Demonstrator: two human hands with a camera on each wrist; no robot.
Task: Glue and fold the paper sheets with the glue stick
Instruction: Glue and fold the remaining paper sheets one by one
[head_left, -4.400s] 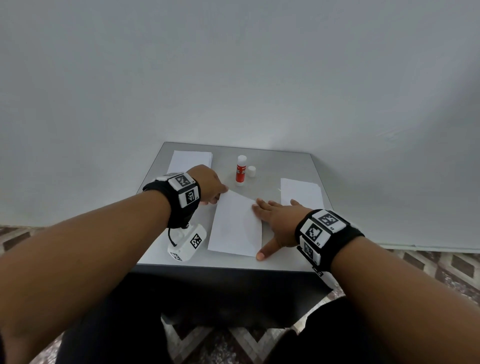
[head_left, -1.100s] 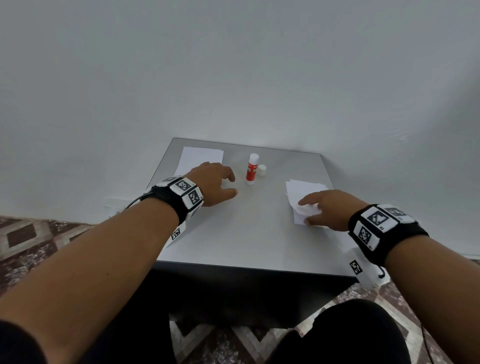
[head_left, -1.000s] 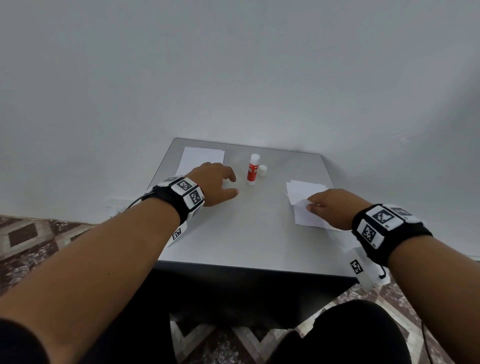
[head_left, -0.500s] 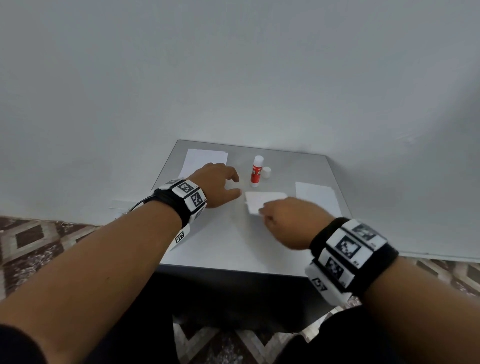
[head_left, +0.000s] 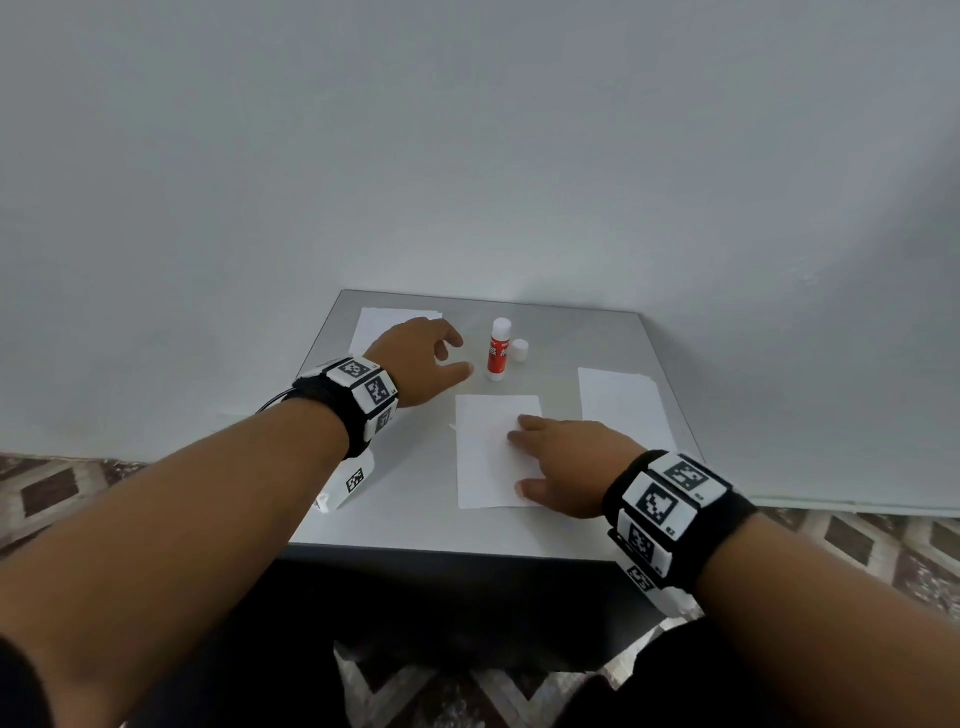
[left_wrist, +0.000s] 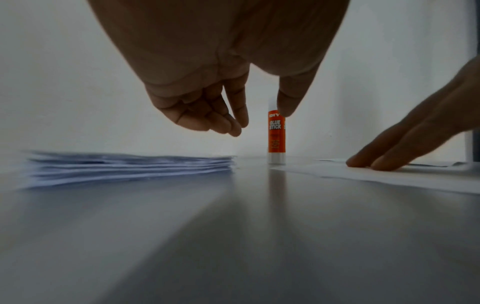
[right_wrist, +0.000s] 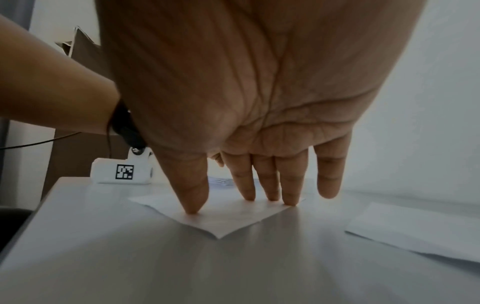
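Note:
A single white sheet (head_left: 485, 457) lies flat in the middle of the grey table (head_left: 415, 519). My right hand (head_left: 540, 457) presses on its right half with straight fingers and thumb; the right wrist view shows the fingertips (right_wrist: 270, 195) down on the sheet (right_wrist: 221, 220). My left hand (head_left: 460, 356) hovers at the back left, fingers loosely curled and holding nothing. Just right of it stands the red glue stick (head_left: 500, 351), uncapped, with its white cap (head_left: 520, 351) beside it. In the left wrist view the glue stick (left_wrist: 276, 139) stands beyond my left hand (left_wrist: 259, 121), untouched.
A stack of white sheets (head_left: 379, 322) lies at the back left under my left hand, seen as a low pile (left_wrist: 130, 168). More sheets (head_left: 623, 405) lie at the right edge. A wall runs right behind the table.
My right hand took one sheet from the right-hand pile, carried it to the middle and laid it flat. The left hand has stayed near the glue stick.

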